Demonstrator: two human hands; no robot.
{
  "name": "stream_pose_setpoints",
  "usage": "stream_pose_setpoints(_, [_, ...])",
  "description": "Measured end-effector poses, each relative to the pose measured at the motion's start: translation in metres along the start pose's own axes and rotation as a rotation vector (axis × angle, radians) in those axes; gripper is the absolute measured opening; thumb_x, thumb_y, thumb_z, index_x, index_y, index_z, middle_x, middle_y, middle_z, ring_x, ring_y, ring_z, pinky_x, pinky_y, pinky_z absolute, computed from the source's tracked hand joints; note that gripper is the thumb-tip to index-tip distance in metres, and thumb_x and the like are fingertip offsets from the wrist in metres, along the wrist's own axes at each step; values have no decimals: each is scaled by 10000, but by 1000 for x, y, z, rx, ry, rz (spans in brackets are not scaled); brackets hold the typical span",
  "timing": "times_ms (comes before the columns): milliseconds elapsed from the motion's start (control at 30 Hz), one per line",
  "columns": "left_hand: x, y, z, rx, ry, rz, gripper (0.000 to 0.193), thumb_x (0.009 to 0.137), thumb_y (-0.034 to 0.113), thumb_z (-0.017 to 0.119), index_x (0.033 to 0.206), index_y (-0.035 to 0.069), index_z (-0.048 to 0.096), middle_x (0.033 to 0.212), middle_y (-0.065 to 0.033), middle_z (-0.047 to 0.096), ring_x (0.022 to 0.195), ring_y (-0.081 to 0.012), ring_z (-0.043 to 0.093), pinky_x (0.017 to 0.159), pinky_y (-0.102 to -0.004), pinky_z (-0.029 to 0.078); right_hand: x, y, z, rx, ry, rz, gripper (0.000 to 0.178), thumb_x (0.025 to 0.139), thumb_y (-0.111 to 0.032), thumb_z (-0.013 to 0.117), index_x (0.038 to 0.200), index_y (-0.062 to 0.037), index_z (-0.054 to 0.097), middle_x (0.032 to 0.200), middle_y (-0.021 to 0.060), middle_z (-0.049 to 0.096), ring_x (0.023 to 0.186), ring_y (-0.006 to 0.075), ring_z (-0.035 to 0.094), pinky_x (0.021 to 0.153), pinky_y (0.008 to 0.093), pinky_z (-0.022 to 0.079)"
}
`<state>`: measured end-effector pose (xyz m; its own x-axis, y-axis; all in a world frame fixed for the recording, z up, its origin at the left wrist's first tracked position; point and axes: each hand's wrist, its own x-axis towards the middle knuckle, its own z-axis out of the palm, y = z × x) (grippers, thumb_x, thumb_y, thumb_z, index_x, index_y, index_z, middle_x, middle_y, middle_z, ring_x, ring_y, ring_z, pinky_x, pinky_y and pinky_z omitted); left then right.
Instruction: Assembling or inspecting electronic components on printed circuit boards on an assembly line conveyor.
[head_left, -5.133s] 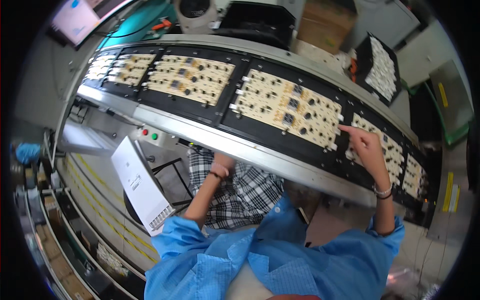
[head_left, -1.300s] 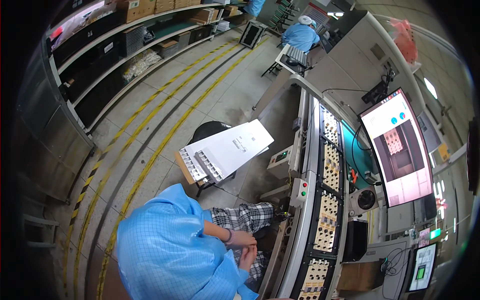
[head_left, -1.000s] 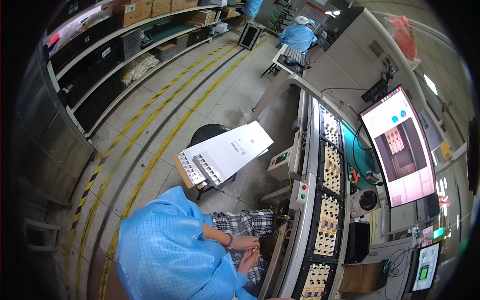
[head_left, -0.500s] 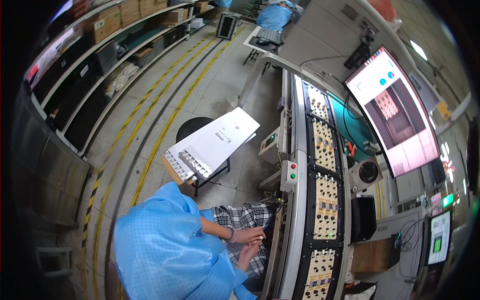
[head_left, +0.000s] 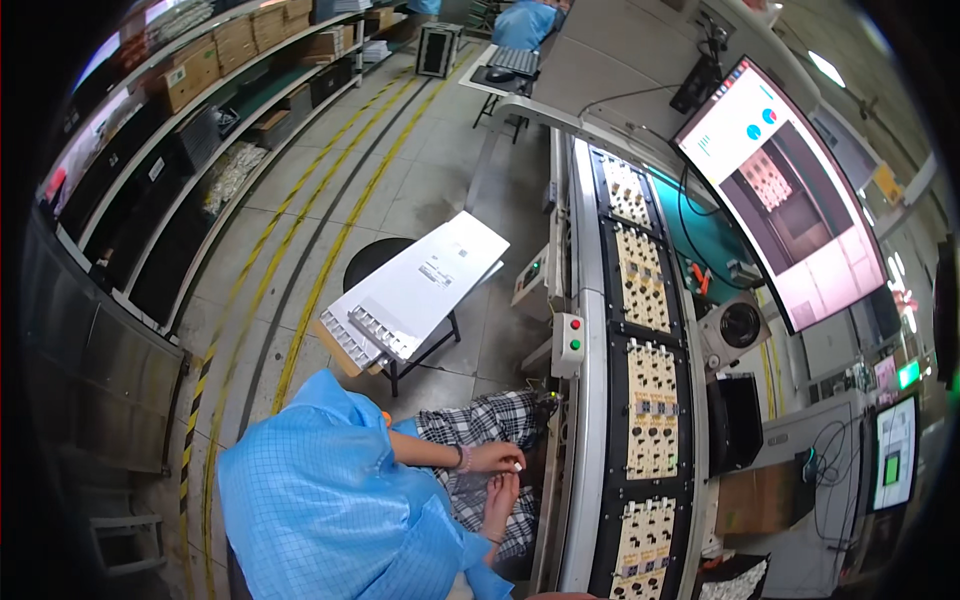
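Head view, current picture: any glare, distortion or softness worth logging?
Head view: the large monitor shines bright, its lower part washed out pale pink; head view: fisheye bending curves the striped floor line, with black corners; head view: the left hand is readable, but the white bit at it is too small to identify.

The left hand [head_left: 494, 458] and right hand [head_left: 500, 497] were above the lap [head_left: 490, 420], left of the conveyor [head_left: 587, 440]. Circuit boards [head_left: 653, 405] sat in trays [head_left: 612, 425] in a row along it, and a button box [head_left: 569, 346] was on its left side. The monitor [head_left: 800, 215] stood to its right. Left of the conveyor, panels [head_left: 430, 285] rested on a stool [head_left: 375, 258]; floor tape [head_left: 325, 285] ran between the stool and the shelves [head_left: 358, 55], which held boxes [head_left: 188, 80].
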<state>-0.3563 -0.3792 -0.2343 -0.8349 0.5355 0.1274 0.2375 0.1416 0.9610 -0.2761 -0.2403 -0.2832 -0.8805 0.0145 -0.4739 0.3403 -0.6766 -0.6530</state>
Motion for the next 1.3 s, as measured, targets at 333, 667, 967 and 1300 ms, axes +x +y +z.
stream_pose_setpoints(333, [6, -13, 1, -70, 8, -138, 205, 907, 192, 660, 1036, 48, 592, 868, -38, 668, 806, -137, 654, 718, -295, 520, 15, 15, -7, -123, 101, 17, 275, 1032, -324, 500, 1235, -140, 509, 1056, 16, 571, 930, 151, 550, 841, 323, 452])
stream_pose_setpoints(667, [6, -9, -5, 81, -43, -103, 220, 904, 229, 656, 1040, 74, 580, 958, -66, 609, 868, -208, 635, 746, -339, 506, 21, 15, -5, -106, 68, -13, 396, 1074, -277, 381, 1407, -62, 394, 1419, 120, 488, 1237, 259, 542, 1033, 384, 449])
stream_pose_setpoints(967, [6, -1, -6, 127, -64, -86, 203, 905, 214, 656, 1041, 84, 579, 971, -75, 594, 871, -223, 636, 750, -344, 509, 25, 16, -4, -171, 74, 31, 429, 1072, -273, 402, 1459, -91, 371, 1400, 81, 514, 1193, 190, 557, 1003, 336, 467])
stream_pose_setpoints(1300, [6, -6, -7, 204, -96, 5, 248, 931, 298, 629, 1065, 98, 568, 997, -84, 564, 909, -247, 636, 751, -355, 508, 19, 7, 9, -142, 55, 72, 357, 1065, -233, 436, 1389, -83, 444, 1218, 52, 591, 975, 111, 590, 825, 268, 486])
